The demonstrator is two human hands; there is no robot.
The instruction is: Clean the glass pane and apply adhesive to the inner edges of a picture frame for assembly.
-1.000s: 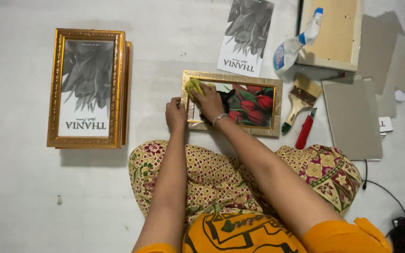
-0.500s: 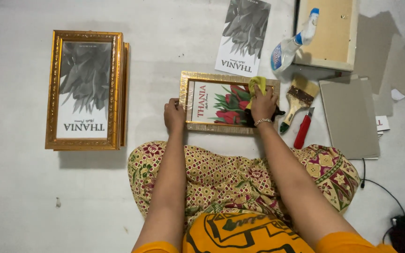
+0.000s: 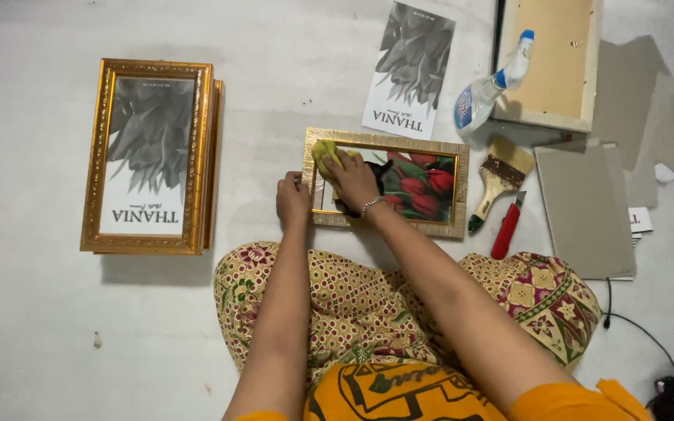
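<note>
Gold frame: the small gilt picture frame (image 3: 423, 226) lies flat on the pale floor just beyond your knees, with red tulips behind its glass.
Long axis: it runs left to right across your view, and the tulip heads sit toward the right end.
Left hand: your left hand (image 3: 293, 201) presses on the frame's left short edge, fingers curled over the rim, holding nothing else.
Right hand: your right hand (image 3: 352, 181) lies palm down on the left part of the glass, fingers closed over a yellow cloth (image 3: 325, 153) at the upper left corner.
Left of you: a stack of larger gold frames (image 3: 150, 156) stands well apart, long axis pointing away from you.
Beyond: a loose grey leaf print (image 3: 409, 70) lies near the frame's top edge.
Right side: a spray bottle (image 3: 487, 87), a paintbrush (image 3: 498, 176) and a red-handled knife (image 3: 506, 229) lie just beside the frame's right end, with grey backing boards (image 3: 587, 210) farther out.
</note>
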